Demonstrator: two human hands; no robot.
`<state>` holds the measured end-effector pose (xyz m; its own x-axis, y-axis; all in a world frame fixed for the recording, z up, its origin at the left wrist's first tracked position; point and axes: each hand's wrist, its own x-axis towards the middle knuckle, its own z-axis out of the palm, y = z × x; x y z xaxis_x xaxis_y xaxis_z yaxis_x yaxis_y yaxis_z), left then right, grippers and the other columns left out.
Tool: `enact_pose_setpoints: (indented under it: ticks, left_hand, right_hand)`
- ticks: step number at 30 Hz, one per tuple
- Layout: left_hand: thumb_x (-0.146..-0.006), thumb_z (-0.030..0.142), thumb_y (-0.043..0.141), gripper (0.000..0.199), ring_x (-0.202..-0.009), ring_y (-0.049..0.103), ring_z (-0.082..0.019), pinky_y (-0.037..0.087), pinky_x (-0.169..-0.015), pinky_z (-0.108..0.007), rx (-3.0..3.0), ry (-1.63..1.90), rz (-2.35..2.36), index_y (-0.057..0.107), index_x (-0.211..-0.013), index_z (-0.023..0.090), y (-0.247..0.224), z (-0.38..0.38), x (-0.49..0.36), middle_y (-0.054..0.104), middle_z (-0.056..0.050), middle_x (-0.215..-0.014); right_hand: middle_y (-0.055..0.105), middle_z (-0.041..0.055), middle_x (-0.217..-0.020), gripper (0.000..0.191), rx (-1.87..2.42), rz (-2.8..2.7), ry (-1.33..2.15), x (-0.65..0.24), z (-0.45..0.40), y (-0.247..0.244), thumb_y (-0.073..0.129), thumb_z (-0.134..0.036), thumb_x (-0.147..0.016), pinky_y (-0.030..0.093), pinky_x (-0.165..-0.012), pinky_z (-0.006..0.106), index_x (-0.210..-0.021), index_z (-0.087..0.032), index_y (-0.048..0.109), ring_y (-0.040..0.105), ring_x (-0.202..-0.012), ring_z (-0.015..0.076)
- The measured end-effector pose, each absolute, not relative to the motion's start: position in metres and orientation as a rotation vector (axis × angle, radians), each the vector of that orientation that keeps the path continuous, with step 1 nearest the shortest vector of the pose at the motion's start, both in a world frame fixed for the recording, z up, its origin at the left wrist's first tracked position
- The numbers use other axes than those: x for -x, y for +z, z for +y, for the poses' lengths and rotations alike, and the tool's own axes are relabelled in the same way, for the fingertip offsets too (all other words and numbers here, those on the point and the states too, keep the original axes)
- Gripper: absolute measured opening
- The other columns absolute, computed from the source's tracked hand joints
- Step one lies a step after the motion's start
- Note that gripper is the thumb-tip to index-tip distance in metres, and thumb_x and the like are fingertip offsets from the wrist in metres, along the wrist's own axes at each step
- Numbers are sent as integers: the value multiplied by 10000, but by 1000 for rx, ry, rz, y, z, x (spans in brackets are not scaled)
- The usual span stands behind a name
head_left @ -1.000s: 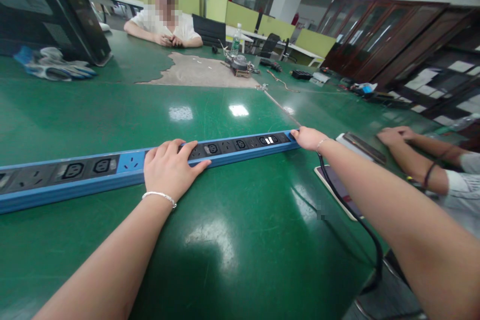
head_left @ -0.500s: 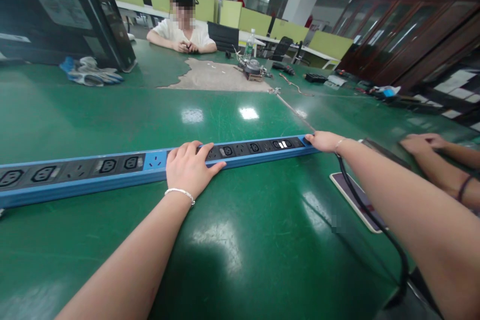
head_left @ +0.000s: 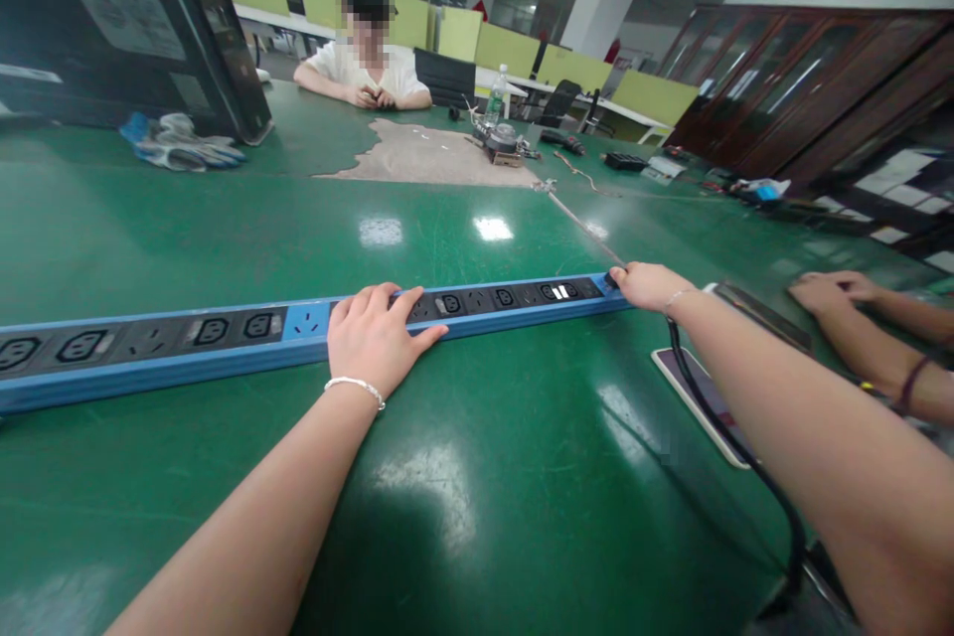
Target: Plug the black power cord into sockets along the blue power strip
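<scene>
A long blue power strip (head_left: 171, 368) with black sockets lies across the green table, running from the left edge to the right of the middle. My left hand (head_left: 377, 333) lies over the strip near its blue socket, fingers over the far edge and thumb along the near side, gripping it. At the strip's right end my right hand (head_left: 647, 286) is closed around a black part, apparently the cable's end. A black cable (head_left: 697, 383) runs down from under that hand toward the lower right. What the right fingertips press on is partly hidden.
A phone (head_left: 697, 397) lies below my right forearm. Gloves (head_left: 183, 144) lie by a black case (head_left: 111, 30) at the left. A person (head_left: 365, 70) sits across the table; another person's hands (head_left: 831, 288) rest at the right. A bottle (head_left: 497, 94) stands farther back.
My right hand has shifted slightly, and a black piece now shows by its fingertips at the strip's end. My left hand and the strip have hardly moved.
</scene>
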<state>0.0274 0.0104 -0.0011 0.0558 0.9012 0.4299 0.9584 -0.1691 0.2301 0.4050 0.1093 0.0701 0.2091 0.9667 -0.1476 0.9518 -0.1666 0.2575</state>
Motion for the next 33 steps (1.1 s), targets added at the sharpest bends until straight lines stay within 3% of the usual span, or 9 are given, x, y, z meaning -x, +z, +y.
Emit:
enact_pose_setpoints:
  ticks: [5,10,15,20,28,33]
  left_hand:
    - [-781,605,475,528,-1103,486,-287,304,-924,-425,2185,-736,-1946,587,-1184,283,-1,11,-28,592,-83,-1175]
    - [-782,601,471,535,-1090,490,-295,298,-917,-427,2191,-755,-1943,592,-1182,268,-2,11,-28,591,-93,-1174]
    - [-785,616,456,532,-1090,494,-281,309,-908,-414,2177,-725,-1925,589,-1176,280,-3,11,-27,595,-77,-1171]
    - [-793,609,452,526,-1099,494,-281,312,-911,-417,2178,-718,-1915,587,-1176,274,-2,11,-27,598,-84,-1171]
    - [-790,614,455,527,-1095,494,-283,313,-905,-416,2173,-738,-1886,586,-1171,275,-5,12,-26,596,-76,-1172]
    - [-788,622,452,531,-1094,494,-279,316,-900,-413,2166,-730,-1882,583,-1173,280,-6,12,-26,594,-68,-1177]
  right_hand:
    - [642,175,-1079,549,-2261,1816,148,-402,89,101,188,-450,-933,445,-806,314,-1007,-121,621,598,-1009,256]
    - [685,143,-912,541,-2317,1721,2,-396,76,117,265,-519,-904,460,-696,290,-935,-131,641,641,-837,238]
    - [683,104,-771,552,-2296,1747,-50,-384,75,112,214,-506,-913,457,-651,279,-882,-151,636,638,-710,207]
    - [678,94,-745,541,-2261,1784,-104,-374,80,103,184,-465,-921,455,-608,281,-900,-156,628,616,-583,183]
    - [682,156,-871,521,-2118,1775,23,-368,90,84,191,-391,-936,453,-718,280,-1002,-104,621,658,-795,218]
    - [669,169,-951,454,-1984,1798,83,-370,94,78,225,-336,-935,453,-735,300,-1095,-113,587,662,-810,231]
